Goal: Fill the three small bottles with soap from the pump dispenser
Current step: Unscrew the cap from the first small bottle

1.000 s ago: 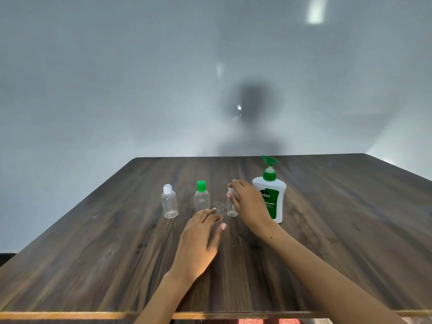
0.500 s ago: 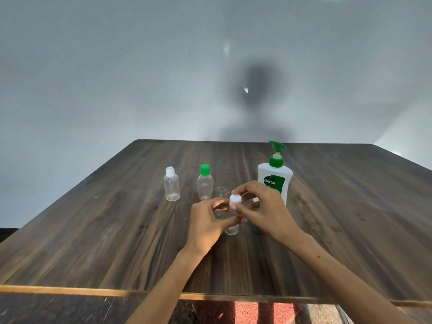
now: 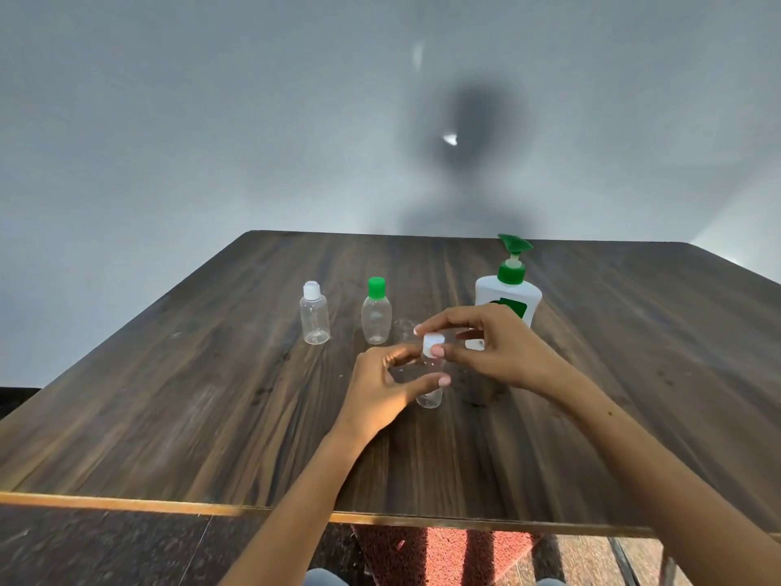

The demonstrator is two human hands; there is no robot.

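A small clear bottle (image 3: pixel 429 397) with a white cap (image 3: pixel 432 344) stands near the table's middle. My left hand (image 3: pixel 380 393) wraps around its body. My right hand (image 3: pixel 494 348) pinches the white cap from the right, thumb and forefinger on it. Two more small clear bottles stand behind to the left: one with a white cap (image 3: pixel 315 315) and one with a green cap (image 3: pixel 376 313). The white pump dispenser (image 3: pixel 509 296) with a green pump head stands behind my right hand, its lower part hidden.
The dark wooden table (image 3: pixel 169 416) has a light front edge close to me and a plain grey wall behind it. A small clear object (image 3: pixel 403 325) lies just right of the green-capped bottle. Below the front edge is a red mat on the floor.
My right hand took the third bottle from beside the dispenser and brought it nearer. My left hand rose from the table and closed around its body; my right fingers settled on the cap.
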